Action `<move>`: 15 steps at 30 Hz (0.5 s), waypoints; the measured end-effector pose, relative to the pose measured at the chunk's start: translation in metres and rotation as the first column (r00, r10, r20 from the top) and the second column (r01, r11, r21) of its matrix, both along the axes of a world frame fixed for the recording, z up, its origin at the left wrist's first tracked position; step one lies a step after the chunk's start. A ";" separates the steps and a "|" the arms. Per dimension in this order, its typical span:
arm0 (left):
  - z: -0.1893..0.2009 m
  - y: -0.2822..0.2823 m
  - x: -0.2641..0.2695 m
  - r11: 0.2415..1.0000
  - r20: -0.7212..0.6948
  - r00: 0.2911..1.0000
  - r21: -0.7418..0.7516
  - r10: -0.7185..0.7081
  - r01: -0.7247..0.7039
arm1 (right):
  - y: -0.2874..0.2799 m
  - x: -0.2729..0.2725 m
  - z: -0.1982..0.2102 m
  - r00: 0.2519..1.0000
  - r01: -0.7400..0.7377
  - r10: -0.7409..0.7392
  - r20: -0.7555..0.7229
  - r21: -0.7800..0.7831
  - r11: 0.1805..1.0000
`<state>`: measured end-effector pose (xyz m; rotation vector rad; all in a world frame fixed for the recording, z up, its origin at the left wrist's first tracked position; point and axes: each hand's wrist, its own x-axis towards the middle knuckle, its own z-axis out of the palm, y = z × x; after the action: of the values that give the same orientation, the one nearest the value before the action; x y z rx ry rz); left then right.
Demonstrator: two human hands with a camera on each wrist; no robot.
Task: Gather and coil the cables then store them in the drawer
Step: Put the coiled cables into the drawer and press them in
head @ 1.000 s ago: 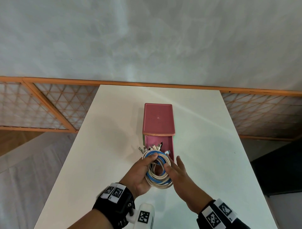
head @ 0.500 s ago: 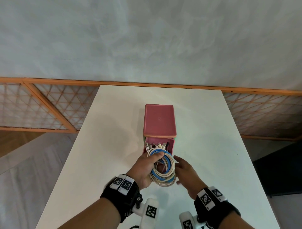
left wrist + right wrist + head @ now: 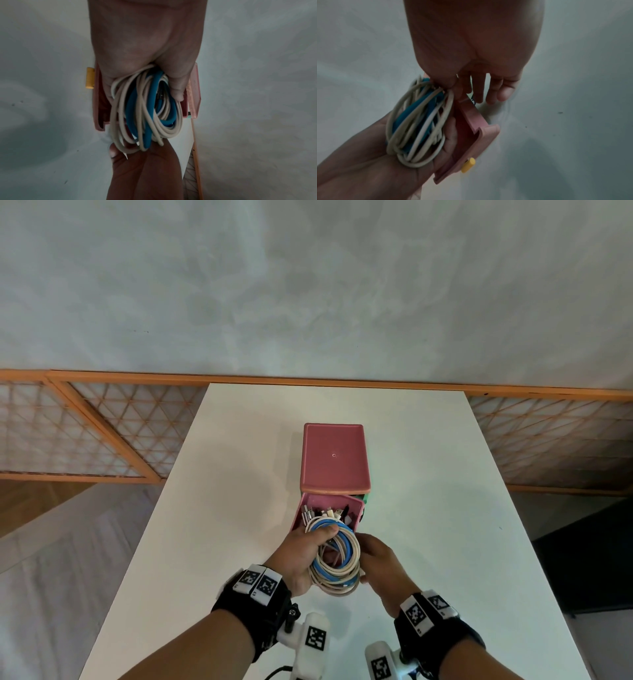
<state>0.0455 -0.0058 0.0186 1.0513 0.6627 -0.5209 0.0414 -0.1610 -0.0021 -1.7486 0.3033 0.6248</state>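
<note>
— Where's the coil (image 3: 335, 559)?
— In our left hand (image 3: 301, 556), whose grip is clamped round the white and blue loops, thumb over the top. The plug ends reach over the open drawer (image 3: 327, 510); the rest hangs just in front of it.
— And our right hand (image 3: 380, 563)?
— Beside the coil, touching its right side; the fingers (image 3: 494, 92) are loose and straight, the grip apart, holding nothing.
— Any writing?
— None we can read. Only black-and-white square markers on the wristbands (image 3: 258, 583).
— Room around it?
— The drawer juts from a pink box (image 3: 334, 457) mid-surface (image 3: 222, 508), its yellow knob (image 3: 468, 165) facing us. The surface lies bare left and right, its edges well apart from the box; the far edge meets an orange rail (image 3: 137, 376).
</note>
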 end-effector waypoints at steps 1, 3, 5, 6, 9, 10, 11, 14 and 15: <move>0.000 -0.001 0.001 1.000 -0.008 1.000 -0.003 -0.001 0.001 | 0.000 0.000 0.001 0.999 0.035 -0.034 -0.026 0.058 0.998; 0.000 -0.001 0.004 1.000 -0.025 1.000 0.012 -0.003 0.003 | -0.002 0.001 0.001 0.994 0.091 -0.083 -0.072 0.117 0.989; -0.001 -0.001 0.007 0.999 -0.040 0.999 0.043 -0.003 0.005 | -0.002 0.003 0.001 0.992 0.107 -0.097 -0.080 0.142 0.984; -0.001 -0.001 0.009 0.998 -0.046 0.999 0.058 -0.008 0.010 | -0.002 0.004 0.001 0.992 0.109 -0.097 -0.084 0.151 0.983; -0.001 0.000 0.013 0.991 -0.054 0.997 0.123 -0.051 0.058 | -0.003 0.007 0.005 0.990 0.125 -0.108 -0.096 0.189 0.974; -0.002 -0.001 0.015 0.984 -0.048 0.996 0.162 -0.069 0.076 | -0.003 0.008 0.006 0.989 0.128 -0.108 -0.102 0.214 0.968; -0.003 -0.002 0.017 0.975 -0.033 0.997 0.209 -0.074 0.079 | -0.004 0.008 0.007 0.987 0.136 -0.112 -0.111 0.236 0.962; -0.006 -0.007 0.024 0.911 0.059 0.995 0.410 -0.075 0.044 | -0.007 0.005 0.010 0.981 0.168 -0.134 -0.138 0.273 0.947; -0.006 -0.008 0.027 0.882 0.090 0.993 0.471 -0.079 0.027 | -0.008 0.004 0.012 0.980 0.175 -0.140 -0.141 0.284 0.943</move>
<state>0.0725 -0.0135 0.0123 1.5493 0.6829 -0.3515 0.0454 -0.1686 0.0094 -1.3883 0.4077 0.6247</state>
